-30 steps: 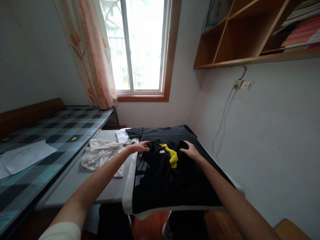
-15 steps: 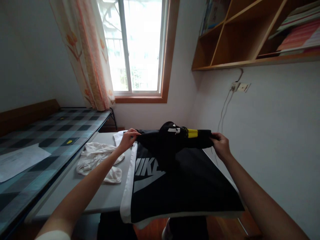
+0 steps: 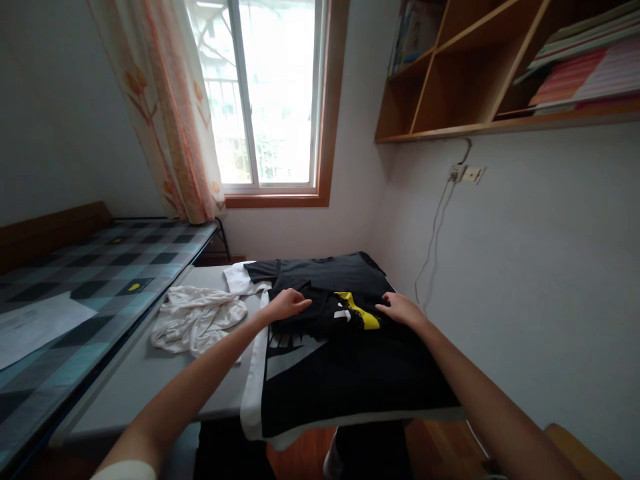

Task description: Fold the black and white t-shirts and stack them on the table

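A black garment with a yellow patch and a small white mark (image 3: 324, 319) lies crumpled, its kind unclear. Under it a larger black T-shirt with white edging and grey NIKE lettering (image 3: 370, 380) is spread over the table, its near hem hanging past the front edge. My left hand (image 3: 286, 305) is closed at the upper left part of the garment, fingers pinched on the cloth. On the other side, my right hand (image 3: 404, 310) pinches near the right end, by the yellow patch. The folds partly hide the lettering.
A crumpled white cloth (image 3: 197, 320) lies left on the grey table (image 3: 200, 393). Beyond it stands a bed with a checked cover (image 3: 165, 237), a sheet of paper (image 3: 40, 323) on it. A wooden shelf (image 3: 460, 87) hangs upper right; cords (image 3: 434, 233) run down the wall.
The black garment, earlier held up and stretched between both hands, is now lowered onto the T-shirt. My hands have come nearer to each other and down; the T-shirt's far part now shows.
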A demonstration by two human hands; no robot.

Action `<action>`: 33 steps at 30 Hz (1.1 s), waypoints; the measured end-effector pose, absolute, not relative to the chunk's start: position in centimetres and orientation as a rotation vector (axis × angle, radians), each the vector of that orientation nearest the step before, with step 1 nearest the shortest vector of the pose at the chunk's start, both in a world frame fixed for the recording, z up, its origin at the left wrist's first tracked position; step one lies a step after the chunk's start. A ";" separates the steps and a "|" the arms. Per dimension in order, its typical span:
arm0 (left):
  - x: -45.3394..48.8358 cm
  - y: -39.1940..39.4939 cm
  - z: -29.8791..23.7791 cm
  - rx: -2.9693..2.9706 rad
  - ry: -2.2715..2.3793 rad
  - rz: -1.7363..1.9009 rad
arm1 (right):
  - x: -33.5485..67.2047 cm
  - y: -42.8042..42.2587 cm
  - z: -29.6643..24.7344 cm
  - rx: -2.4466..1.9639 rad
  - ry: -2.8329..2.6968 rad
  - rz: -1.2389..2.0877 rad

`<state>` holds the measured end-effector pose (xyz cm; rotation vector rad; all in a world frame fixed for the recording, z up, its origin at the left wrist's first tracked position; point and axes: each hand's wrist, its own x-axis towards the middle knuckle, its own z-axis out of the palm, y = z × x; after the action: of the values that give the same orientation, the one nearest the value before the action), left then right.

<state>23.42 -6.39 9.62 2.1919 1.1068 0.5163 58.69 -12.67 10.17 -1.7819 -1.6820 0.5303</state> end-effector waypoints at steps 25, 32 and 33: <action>15.1 -7.0 11.8 1.684 0.928 0.512 | 54.8 -10.6 13.6 -1.272 -1.264 0.674; 18.7 -7.2 13.7 1.720 0.836 0.726 | 42.1 -10.4 19.2 -0.750 -1.793 0.792; 19.0 -7.3 13.9 1.713 0.769 0.791 | 40.8 -10.7 19.5 -0.683 -1.922 0.830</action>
<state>18.96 -7.29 13.88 1.7131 0.7692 0.7909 40.84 -10.69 19.53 -0.6835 -1.9218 0.8300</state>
